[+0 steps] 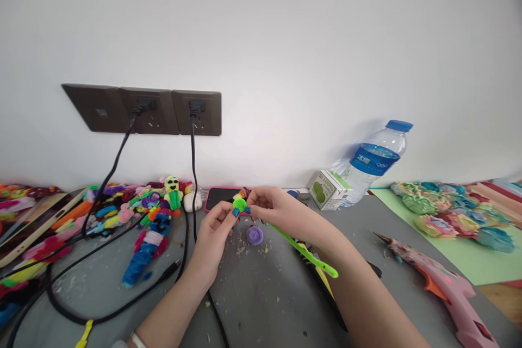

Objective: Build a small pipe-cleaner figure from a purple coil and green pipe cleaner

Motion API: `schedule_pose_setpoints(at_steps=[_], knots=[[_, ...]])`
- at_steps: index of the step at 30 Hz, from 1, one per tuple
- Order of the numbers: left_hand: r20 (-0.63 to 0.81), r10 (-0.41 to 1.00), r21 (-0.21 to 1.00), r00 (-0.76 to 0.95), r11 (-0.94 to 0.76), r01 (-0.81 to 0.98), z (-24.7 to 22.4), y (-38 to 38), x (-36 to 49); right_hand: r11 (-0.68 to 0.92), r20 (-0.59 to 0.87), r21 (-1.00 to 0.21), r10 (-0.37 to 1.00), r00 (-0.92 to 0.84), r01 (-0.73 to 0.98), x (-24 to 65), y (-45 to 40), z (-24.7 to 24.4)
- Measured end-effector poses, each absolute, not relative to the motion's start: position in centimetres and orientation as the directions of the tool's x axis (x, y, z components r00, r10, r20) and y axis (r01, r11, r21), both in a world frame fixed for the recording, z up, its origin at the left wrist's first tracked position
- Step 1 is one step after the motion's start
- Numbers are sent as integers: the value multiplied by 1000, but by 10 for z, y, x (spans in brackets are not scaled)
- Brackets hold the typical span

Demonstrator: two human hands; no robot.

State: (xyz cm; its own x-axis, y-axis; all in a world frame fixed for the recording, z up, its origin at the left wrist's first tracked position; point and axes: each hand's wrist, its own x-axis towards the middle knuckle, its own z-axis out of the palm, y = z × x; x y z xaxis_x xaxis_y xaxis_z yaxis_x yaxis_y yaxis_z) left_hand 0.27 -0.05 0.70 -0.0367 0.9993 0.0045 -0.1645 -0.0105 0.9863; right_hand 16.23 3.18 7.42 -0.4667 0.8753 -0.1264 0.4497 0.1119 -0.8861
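Between my two hands is a bright green pipe cleaner, its one end wound into a small flat coil. My left hand pinches that coil between thumb and fingers. On the coil's other side, my right hand grips the same pipe cleaner, and the straight tail runs out beneath my right wrist toward the lower right. Just below the hands, a purple coiled disc lies on the grey table among small fluff bits. A phone with a pink edge rests behind my left hand, partly covered.
Colourful pipe cleaner pieces and black cables crowd the left side. At the back stand a green-white box and a tilted water bottle. Yellow-black pliers lie under my right forearm; a pink glue gun lies farther right.
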Motion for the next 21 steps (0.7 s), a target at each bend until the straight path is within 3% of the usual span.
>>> schedule_pose_setpoints(at_steps=[21], knots=[[-11,999,983,-31,5,-182,4,0,2,117,-121,-881,881,-457,459,162,33,73]])
